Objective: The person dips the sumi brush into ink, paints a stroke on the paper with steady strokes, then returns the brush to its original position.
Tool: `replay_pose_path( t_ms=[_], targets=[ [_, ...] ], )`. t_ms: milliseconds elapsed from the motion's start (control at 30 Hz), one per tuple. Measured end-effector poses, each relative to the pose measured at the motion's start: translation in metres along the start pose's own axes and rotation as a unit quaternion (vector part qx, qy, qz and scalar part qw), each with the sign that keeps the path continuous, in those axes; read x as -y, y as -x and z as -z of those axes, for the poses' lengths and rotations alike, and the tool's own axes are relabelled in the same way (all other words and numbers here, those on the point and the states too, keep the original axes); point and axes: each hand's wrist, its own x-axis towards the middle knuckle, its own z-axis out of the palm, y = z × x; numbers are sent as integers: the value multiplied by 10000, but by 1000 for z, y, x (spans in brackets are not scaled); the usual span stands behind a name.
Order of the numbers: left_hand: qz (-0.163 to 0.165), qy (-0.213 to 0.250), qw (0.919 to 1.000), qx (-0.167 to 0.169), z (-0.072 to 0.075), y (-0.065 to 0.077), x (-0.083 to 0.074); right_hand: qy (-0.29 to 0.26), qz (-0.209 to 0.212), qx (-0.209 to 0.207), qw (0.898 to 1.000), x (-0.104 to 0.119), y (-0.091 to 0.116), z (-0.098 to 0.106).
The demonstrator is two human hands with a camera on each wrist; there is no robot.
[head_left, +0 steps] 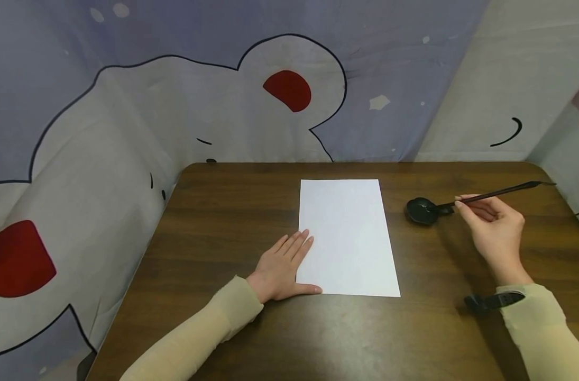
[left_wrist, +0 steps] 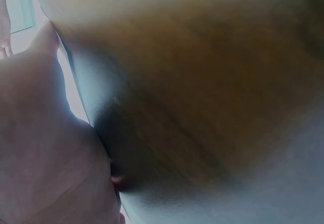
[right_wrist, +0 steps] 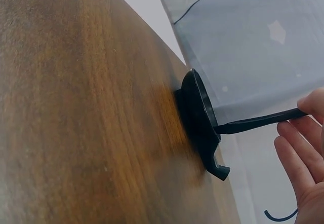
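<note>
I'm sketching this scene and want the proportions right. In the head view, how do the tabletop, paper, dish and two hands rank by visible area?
1. Tabletop
2. White paper
3. Left hand and right hand: too alike to rank
4. Black dish

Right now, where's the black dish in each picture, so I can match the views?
Head: the black dish is right of centre, to the right of the white paper.
Left wrist: not in it.
Right wrist: right of centre, about mid-height.
Shared landmark, head and right wrist: the dark brush in the right hand, its lower end at the dish.
</note>
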Motion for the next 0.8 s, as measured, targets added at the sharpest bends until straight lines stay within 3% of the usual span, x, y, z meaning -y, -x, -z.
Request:
replay_pose_path(
  t_ms=[467,800],
  targets=[
    [21,14,10000,29,0,0,-1,90,78,-128,9998,11,-1,4],
    [1,197,9997,162,18,4,-5,120,-84,21,9999,10,3,8]
  ],
)
